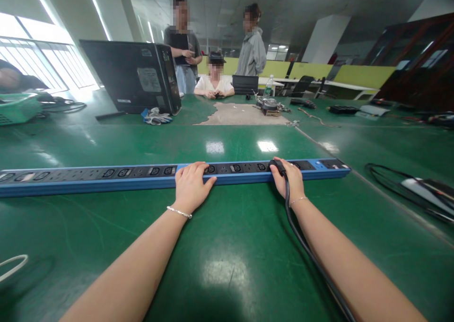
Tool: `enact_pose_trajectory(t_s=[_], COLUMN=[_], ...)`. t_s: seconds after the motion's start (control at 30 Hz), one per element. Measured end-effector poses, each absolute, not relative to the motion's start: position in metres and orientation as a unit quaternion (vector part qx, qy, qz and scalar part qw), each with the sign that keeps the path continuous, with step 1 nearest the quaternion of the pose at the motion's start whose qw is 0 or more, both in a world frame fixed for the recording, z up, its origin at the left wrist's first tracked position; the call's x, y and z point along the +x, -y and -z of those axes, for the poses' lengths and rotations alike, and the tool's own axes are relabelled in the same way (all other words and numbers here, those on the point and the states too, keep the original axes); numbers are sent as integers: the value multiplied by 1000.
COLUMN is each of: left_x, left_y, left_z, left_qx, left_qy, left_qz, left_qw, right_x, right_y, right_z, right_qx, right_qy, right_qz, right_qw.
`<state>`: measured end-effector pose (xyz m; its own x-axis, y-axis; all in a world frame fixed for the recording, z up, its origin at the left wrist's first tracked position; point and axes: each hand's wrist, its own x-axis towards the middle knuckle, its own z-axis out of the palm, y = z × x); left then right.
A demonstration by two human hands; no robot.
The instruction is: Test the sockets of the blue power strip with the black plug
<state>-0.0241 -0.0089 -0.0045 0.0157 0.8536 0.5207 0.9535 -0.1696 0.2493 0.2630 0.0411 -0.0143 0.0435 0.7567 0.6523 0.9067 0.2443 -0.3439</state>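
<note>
A long blue power strip with a row of black sockets lies across the green table. My left hand is closed over the strip near its middle, thumb on the near side and fingers reaching over the top. Farther right, my right hand pinches a black plug at one of the sockets. Whether the plug is fully seated cannot be seen. Its black cord runs down along my right forearm toward the bottom edge.
A black computer case stands at the back left, with gloves beside it. A green basket is far left; black cables lie at right. People and a bottle are beyond.
</note>
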Motion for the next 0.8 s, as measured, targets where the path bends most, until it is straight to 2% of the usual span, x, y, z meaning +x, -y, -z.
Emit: enact_pose_trajectory(t_s=[0.43, 0.8], left_x=[-24, -23], left_y=[9, 8], left_z=[6, 7], left_qx=[-708, -706], left_qy=[634, 632], left_qz=[298, 304], left_qw=[92, 92], right_x=[258, 253], right_y=[-38, -43], right_z=[8, 15], right_qx=[-670, -649], right_qy=[653, 622], right_qz=[70, 53], right_qw=[346, 435])
